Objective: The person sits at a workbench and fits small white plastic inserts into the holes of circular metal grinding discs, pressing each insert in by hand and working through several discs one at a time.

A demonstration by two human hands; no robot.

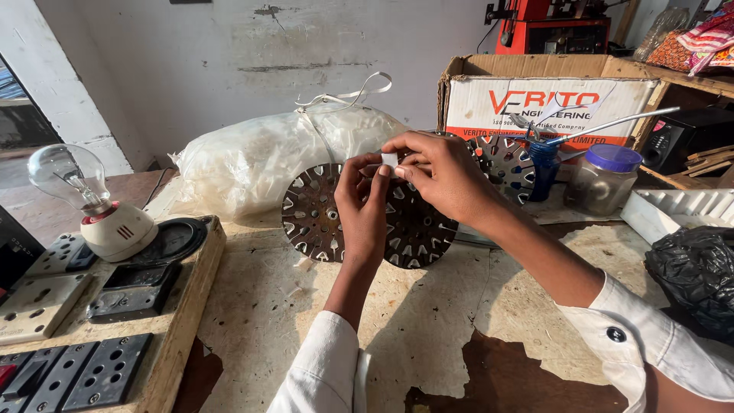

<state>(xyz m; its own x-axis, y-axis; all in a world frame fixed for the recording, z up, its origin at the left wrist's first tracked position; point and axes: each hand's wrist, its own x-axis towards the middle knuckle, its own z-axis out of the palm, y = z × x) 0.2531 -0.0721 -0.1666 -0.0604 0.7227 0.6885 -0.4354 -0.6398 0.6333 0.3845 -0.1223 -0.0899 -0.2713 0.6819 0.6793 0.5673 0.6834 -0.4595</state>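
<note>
I see both hands pinched on a small white slip (389, 160), my right hand (440, 174) from above and my left hand (361, 200) from below, with its long axis crosswise between them. Directly behind the grip, a slotted metal disc (321, 214) stands on the desk (428, 313). Beyond are a tied white plastic bag (260, 157) to the left and an open cardboard box (550, 95) with a white, red-lettered panel to the right.
</note>
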